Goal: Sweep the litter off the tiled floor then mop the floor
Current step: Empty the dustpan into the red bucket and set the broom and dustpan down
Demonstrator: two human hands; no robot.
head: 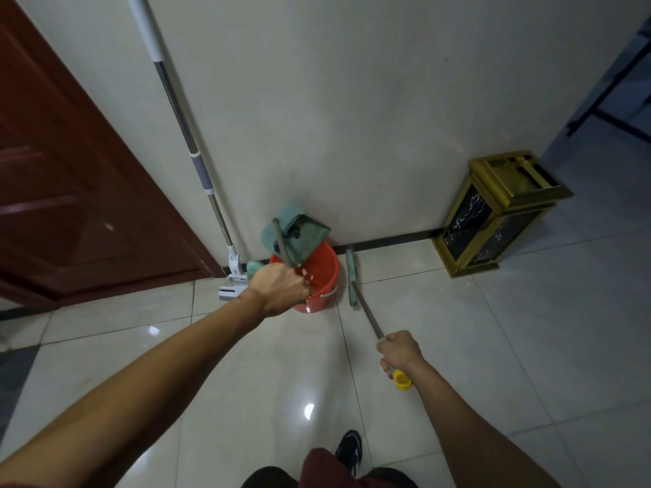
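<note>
My left hand (280, 288) grips the handle of a teal dustpan (296, 236), which is held tilted above a red bucket (322, 276) standing by the wall. My right hand (400, 352) grips a broom's thin handle near its yellow end cap (402, 379). The teal broom head (352, 280) rests on the white tiled floor (246, 382) just right of the bucket. A mop with a long white and grey pole (179, 110) leans against the wall, its white head (232, 288) on the floor left of the bucket.
A dark red door (70, 188) fills the left side. A gold and black bin (500, 213) stands against the cream wall (352, 118) at right. Dark table legs (613, 114) show far right. My shoe (350, 452) is at the bottom edge.
</note>
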